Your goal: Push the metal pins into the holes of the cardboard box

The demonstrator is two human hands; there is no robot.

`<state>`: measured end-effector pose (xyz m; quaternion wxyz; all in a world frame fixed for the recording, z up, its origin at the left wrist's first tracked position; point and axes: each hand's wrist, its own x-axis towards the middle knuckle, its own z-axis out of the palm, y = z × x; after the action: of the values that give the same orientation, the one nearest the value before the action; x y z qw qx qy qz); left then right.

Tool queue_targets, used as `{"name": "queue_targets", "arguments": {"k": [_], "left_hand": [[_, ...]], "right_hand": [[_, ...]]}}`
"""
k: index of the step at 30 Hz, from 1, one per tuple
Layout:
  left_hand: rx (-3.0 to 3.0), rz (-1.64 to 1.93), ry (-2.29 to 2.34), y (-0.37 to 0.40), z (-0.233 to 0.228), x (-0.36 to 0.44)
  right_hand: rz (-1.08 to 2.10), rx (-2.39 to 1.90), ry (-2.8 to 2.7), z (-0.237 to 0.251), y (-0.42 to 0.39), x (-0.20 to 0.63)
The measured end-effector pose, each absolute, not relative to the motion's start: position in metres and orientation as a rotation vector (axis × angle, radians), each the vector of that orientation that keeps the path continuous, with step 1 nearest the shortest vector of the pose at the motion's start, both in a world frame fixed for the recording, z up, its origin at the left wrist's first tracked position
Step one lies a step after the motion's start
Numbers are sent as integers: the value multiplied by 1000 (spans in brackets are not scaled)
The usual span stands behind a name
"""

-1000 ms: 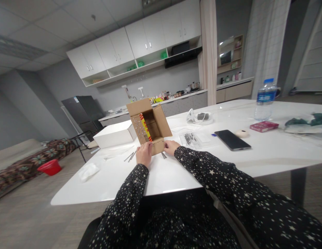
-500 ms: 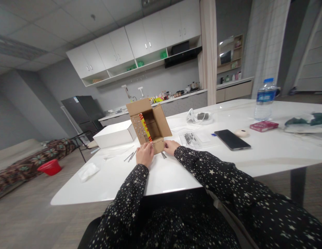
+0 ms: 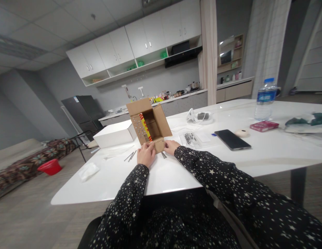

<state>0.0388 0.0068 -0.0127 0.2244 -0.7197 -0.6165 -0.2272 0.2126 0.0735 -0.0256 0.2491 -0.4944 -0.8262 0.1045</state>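
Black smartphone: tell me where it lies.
In the head view, the black smartphone lies flat on the white table, right of the right hand, between a clear plastic bag and a red box.

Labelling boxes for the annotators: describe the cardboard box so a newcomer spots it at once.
On the white table, go to its near left part, right ahead of the person. The cardboard box stands there with flaps open, left hand and right hand on its near flap. It is brown with a red-yellow strip inside; the white box beside it is closed.
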Motion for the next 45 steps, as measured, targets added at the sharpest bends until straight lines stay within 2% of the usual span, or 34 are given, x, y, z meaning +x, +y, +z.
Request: {"name": "queue_targets", "arguments": {"k": [22, 28, 32, 45], "left_hand": [[-2013, -574, -1732, 4, -11, 41], [-2206, -674, -1507, 1, -10, 45], [-2394, -616, -1374, -5, -8, 51], [-2514, -551, -1405, -5, -10, 48]], "right_hand": [[283, -1325, -2252, -25, 73, 213], [295, -1315, -2248, -26, 74, 213], [311, -1337, -2252, -24, 73, 213], [303, -1339, -2257, -21, 71, 212]]}}
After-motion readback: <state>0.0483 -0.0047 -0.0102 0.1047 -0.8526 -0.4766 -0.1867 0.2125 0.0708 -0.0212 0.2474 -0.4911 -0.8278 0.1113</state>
